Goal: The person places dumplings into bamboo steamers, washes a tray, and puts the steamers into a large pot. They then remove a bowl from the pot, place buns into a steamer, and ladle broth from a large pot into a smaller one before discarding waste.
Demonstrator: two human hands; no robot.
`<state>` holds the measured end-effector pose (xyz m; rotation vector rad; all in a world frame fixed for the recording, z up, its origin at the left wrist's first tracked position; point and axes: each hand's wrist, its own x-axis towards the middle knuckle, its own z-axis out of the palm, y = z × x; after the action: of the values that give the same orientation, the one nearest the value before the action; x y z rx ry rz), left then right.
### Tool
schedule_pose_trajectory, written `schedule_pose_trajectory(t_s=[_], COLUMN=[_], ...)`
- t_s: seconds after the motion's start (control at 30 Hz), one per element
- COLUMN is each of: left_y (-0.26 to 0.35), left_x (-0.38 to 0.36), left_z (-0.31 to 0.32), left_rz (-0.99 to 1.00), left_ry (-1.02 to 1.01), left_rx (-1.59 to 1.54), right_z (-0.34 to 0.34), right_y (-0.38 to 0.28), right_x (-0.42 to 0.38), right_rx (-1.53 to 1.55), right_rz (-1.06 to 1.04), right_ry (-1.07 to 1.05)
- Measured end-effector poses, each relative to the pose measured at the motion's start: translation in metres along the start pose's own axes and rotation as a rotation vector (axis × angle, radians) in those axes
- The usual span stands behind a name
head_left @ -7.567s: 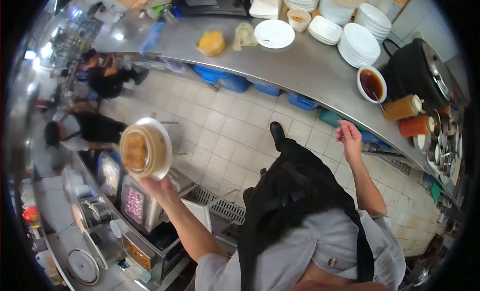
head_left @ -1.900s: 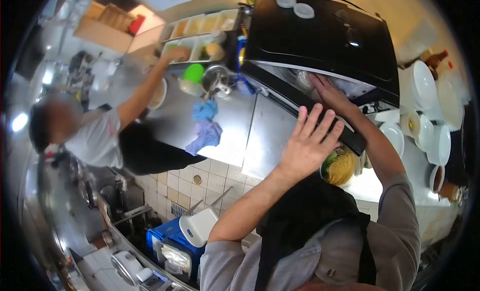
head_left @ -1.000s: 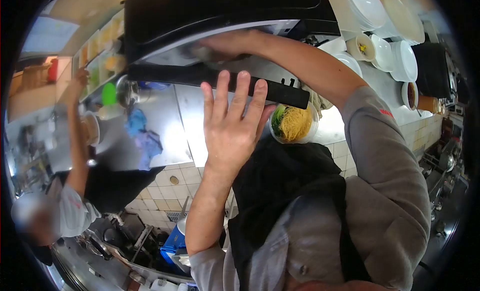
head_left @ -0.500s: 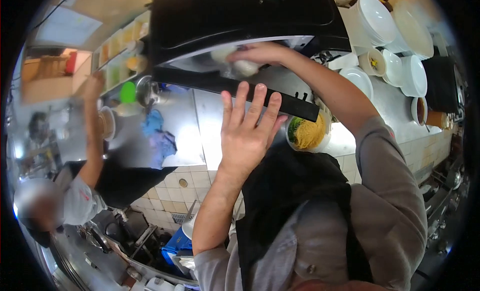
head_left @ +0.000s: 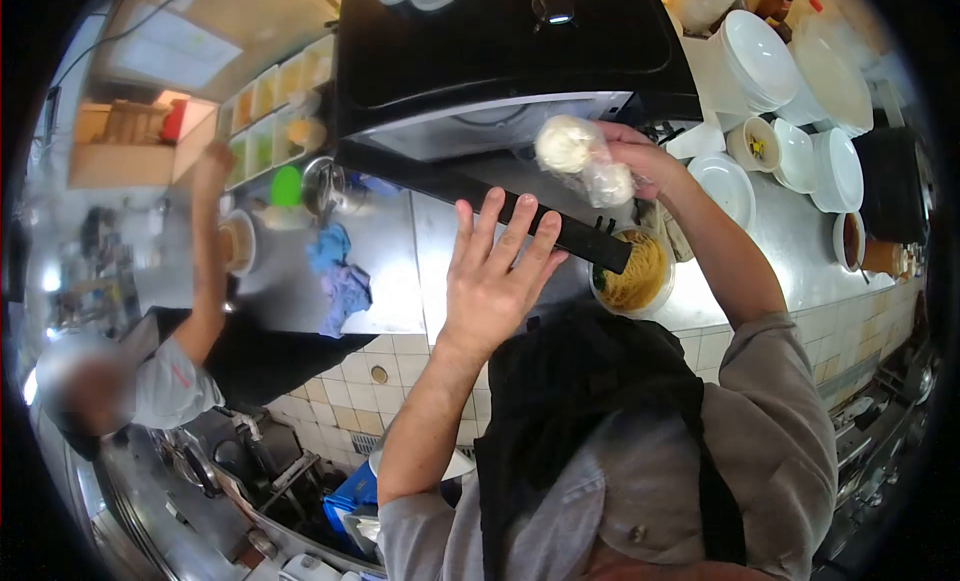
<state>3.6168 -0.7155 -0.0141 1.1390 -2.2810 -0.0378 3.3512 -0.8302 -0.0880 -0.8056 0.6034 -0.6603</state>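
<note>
The black microwave (head_left: 480, 51) has its door (head_left: 400, 176) swung out toward me. Against the door's outer side lies my left hand (head_left: 495, 286), fingers spread and fingertips at the top edge. My right hand (head_left: 638, 159) is closed on a clear plastic bag (head_left: 585, 159) with white rounded lumps in it. The bag hangs in front of the microwave's opening, above the door. Close below the door's free end stands a clear bowl of yellow noodles (head_left: 640, 273) with something green at its side, partly hidden by the door.
White bowls (head_left: 765, 61) are stacked at the right, near a white plate (head_left: 722, 189) and a tub of red sauce (head_left: 848, 239). Blue cloths (head_left: 340, 276) lie on the steel counter at left. A co-worker (head_left: 175, 381) reaches toward food trays (head_left: 265, 131) there.
My right hand has drawn the bag out of the microwave, toward the right. My left hand stays on the door. The view has shifted slightly.
</note>
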Motion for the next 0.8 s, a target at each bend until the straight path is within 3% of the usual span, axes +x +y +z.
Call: schedule_pose_trajectory(t_s=[0.23, 0.3, 0.33, 0.47, 0.7, 0.8], left_y=[0.006, 0.008, 0.009, 0.012, -0.017, -0.006], left_x=[0.013, 0.021, 0.025, 0.034, 0.074, 0.106], left_z=[-0.002, 0.000, 0.002, 0.008, 0.028, 0.024], left_rz=[-0.001, -0.017, -0.014, 0.016, 0.106, 0.009], left_ry=[0.010, 0.012, 0.026, 0.061, 0.109, 0.189], left_rx=[0.022, 0.059, 0.083, 0.152, 0.170, 0.385], right_z=[-0.016, -0.016, -0.016, -0.001, 0.028, 0.034], right_y=[0.030, 0.041, 0.047, 0.070, 0.105, 0.108], right_x=[-0.069, -0.090, -0.102, -0.157, -0.232, -0.258], right_rx=[0.140, 0.265, 0.453, 0.560, 0.908, 0.865], right_rz=[-0.131, -0.160, -0.248, -0.406, -0.464, -0.389], right_ry=[0.103, 0.350, 0.220, 0.360, 0.325, 0.533])
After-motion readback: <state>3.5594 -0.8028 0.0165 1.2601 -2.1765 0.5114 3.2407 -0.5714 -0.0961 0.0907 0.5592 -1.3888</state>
